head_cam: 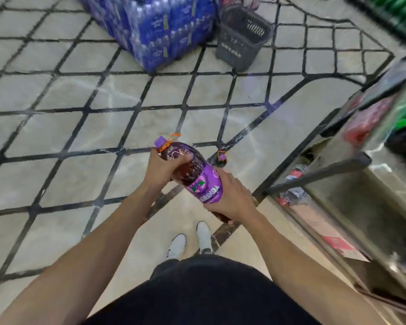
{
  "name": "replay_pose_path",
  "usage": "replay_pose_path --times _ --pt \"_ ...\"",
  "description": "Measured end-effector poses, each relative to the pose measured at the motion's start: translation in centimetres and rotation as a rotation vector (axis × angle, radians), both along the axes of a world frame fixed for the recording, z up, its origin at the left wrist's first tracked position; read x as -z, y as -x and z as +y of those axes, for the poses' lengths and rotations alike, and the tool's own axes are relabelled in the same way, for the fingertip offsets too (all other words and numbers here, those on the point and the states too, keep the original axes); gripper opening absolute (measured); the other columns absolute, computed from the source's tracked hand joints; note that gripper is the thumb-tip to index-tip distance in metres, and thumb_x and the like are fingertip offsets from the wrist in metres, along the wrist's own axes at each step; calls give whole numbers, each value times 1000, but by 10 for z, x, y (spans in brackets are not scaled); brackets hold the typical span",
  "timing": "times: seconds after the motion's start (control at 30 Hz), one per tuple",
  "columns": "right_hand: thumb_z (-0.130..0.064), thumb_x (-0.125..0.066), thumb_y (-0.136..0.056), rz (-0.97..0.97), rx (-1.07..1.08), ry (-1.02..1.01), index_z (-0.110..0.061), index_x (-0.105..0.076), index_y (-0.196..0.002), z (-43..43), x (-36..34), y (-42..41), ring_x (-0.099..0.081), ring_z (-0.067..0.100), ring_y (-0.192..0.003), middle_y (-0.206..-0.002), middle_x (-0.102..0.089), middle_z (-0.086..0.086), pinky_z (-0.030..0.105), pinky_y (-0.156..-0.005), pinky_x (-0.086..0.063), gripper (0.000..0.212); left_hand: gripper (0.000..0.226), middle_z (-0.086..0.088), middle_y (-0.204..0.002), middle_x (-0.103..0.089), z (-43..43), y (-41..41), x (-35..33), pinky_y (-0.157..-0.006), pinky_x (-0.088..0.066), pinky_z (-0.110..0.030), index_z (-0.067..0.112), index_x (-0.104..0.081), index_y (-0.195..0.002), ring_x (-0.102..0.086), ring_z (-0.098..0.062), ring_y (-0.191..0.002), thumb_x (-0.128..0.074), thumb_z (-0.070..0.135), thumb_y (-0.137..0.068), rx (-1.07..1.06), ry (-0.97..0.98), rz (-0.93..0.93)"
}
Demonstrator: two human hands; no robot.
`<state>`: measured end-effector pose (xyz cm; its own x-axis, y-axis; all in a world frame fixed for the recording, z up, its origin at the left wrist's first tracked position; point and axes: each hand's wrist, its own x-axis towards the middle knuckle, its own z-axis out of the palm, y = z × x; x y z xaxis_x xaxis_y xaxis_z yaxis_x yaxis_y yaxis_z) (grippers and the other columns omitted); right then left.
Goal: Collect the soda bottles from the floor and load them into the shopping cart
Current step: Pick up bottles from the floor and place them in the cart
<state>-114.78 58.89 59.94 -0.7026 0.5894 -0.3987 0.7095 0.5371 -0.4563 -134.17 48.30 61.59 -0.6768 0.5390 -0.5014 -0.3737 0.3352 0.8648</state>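
Left grip (pixel 161 167) curled round shoulder of soda bottle (pixel 203 184), right grip (pixel 230 195) round its base — dark liquid, purple label and cap, orange neck ring — held tilted over shopping cart (pixel 127 108) mesh.

Glossy beige tiled floor (pixel 155 238) is carrying: stacked blue shrink-wrapped bottle packs (pixel 159 31) sitting at the far end, dark grey plastic basket (pixel 242 41) standing just beside them. Dark purple-capped soda bottle (pixel 221 160) standing upright near the metal shelf unit (pixel 338 207). White shoes (pixel 190 242) standing nearest.
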Motion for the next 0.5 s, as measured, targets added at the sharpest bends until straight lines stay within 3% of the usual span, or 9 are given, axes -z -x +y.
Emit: replay_pose_path --times 0.07,0.13,0.3,0.43,0.5 --pt "-70 -80 -61 49 129 -6 -45 -37 -140 -18 -13 -22 -59 13 -109 -124 -58 -14 39 -87 -56 94 66 -3 -112 -70 7 -16 -19 -78 -63 -30 17 -54 -121 -73 -9 -94 -94 13 -69 85 -28 41" --pt "-71 -79 -59 112 283 -21 -45 -43 -132 -35 -21 -44 -60 7 -103 -114 -60 -19 34 -82 -56 85 61 3 -105 -70 18 -35 -29 -69 -58 -16 18 -56 -117 -71 4 -82 -93 10 -69 186 -48 105" --pt "-65 -80 -63 238 587 -35 -45 -45 -125 -64 -26 -96 -61 4 -97 -108 -60 -21 30 -78 -58 74 90 15 -109 -71 55 -85 -44 -94 -58 -42 37 -56 -120 -70 -9 -100 -95 56 -41 498 -4 251" --pt "-70 -80 -62 276 797 -104 -49 -43 -133 -70 -33 -155 -61 4 -102 -115 -60 -23 33 -81 -59 83 87 17 -109 -70 88 -153 -67 -94 -58 -43 41 -57 -115 -70 -9 -100 -94 59 -39 681 -71 321" --pt "-71 -81 -61 287 883 -142 -50 -45 -133 -69 -40 -190 -63 4 -102 -115 -62 -23 33 -80 -59 83 81 15 -108 -70 102 -193 -75 -94 -58 -42 38 -57 -114 -70 -6 -98 -99 49 -46 760 -126 316"
